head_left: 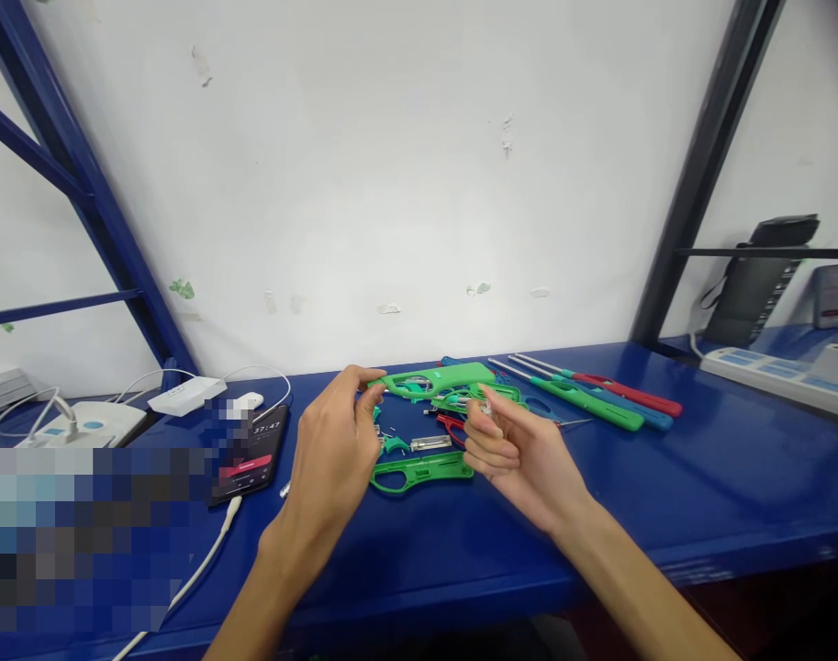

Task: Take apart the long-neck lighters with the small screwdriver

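Left grip [337,439] pinches the looped green plastic casing [460,375], hold it steady; right grip [513,439] clamps a tiny pale piece [486,407].

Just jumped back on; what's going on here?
The person's left hand pinches one end of a green plastic handle-shaped shell. The right hand holds a small pale piece, too small to identify, at its fingertips. On the glossy blue table, an open green plastic shell half lies below loose parts; long-nosed green, blue and red lighters lie rightward.
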A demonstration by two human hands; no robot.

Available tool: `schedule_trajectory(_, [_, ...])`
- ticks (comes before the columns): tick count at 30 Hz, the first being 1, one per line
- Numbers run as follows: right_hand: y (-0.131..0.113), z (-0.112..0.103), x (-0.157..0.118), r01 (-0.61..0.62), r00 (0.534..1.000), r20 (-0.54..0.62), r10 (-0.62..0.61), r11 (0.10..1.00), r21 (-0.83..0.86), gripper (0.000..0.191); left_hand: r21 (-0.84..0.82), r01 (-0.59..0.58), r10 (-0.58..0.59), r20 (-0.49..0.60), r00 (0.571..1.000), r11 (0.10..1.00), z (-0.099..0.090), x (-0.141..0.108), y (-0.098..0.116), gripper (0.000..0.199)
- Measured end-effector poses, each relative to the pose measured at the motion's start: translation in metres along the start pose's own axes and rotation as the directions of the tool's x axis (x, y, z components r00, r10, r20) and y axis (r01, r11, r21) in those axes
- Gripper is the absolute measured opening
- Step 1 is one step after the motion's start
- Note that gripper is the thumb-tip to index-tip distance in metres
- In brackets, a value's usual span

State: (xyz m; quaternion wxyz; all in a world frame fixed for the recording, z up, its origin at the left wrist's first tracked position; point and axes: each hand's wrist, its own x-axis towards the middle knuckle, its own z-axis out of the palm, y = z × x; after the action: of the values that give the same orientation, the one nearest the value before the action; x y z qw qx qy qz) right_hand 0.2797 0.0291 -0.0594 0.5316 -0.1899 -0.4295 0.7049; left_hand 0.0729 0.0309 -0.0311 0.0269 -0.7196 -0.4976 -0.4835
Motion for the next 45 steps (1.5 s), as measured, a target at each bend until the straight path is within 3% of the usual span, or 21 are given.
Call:
schedule_trajectory(13, [-0.001, -0.008, 0.004, 0.004, 1.000, -0.002, -0.004, 0.997, 0.078, 0.045, -0.002, 0.010, -0.010, 0.010, 1.000, 1.000, 0.001, 0.000, 0.000, 0.015])
schedule_trajectory(18, [-0.002, -0.007, 0.004, 0.042, 0.997, -0.059, -0.043, 0.999, -0.016, 0.043, 0.002, 0.009, -0.009, 0.010, 1.000, 1.000, 0.001, 0.000, 0.001, 0.015])
schedule_trajectory(24, [0.005, -0.002, 0.002, 0.114, 0.976, -0.145, -0.162, 0.949, -0.293, 0.043, 0.022, 0.039, -0.038, -0.012, 0.999, 0.999, -0.008, 0.003, -0.003, 0.017])
schedule_trajectory(26, [0.007, -0.001, 0.003, 0.142, 0.958, -0.129, -0.255, 0.815, -0.562, 0.044, 0.036, 0.062, -0.061, -0.037, 0.997, 0.997, -0.015, 0.006, -0.007, 0.017])
schedule_trajectory(28, [0.007, 0.002, 0.007, 0.133, 0.956, -0.003, -0.293, 0.443, -0.887, 0.047, 0.040, 0.086, -0.084, -0.062, 0.995, 0.995, -0.022, 0.009, -0.011, 0.016])
schedule_trajectory(30, [0.006, 0.005, 0.016, 0.138, 0.968, 0.126, -0.217, 0.038, -0.990, 0.047, 0.030, 0.111, -0.108, -0.084, 0.991, 0.993, -0.027, 0.011, -0.016, 0.016])
schedule_trajectory(32, [0.006, 0.010, 0.031, 0.177, 0.974, 0.193, -0.120, -0.131, -0.975, 0.040, 0.014, 0.127, -0.125, -0.102, 0.987, 0.992, -0.032, 0.013, -0.019, 0.016])
schedule_trajectory(35, [0.011, 0.020, 0.061, 0.254, 0.963, 0.269, -0.024, -0.259, -0.932, 0.031, 0.016, 0.129, -0.126, -0.118, 0.985, 0.992, -0.035, 0.015, -0.023, 0.017])
schedule_trajectory(38, [0.022, 0.032, 0.088, 0.317, 0.946, 0.323, 0.040, -0.328, -0.890, 0.038, 0.041, 0.130, -0.124, -0.127, 0.984, 0.991, -0.037, 0.015, -0.024, 0.017])
schedule_trajectory(45, [0.035, 0.038, 0.101, 0.334, 0.942, 0.325, 0.082, -0.320, -0.886, 0.073, 0.038, 0.135, -0.130, -0.115, 0.985, 0.990, -0.036, 0.014, -0.023, 0.017])
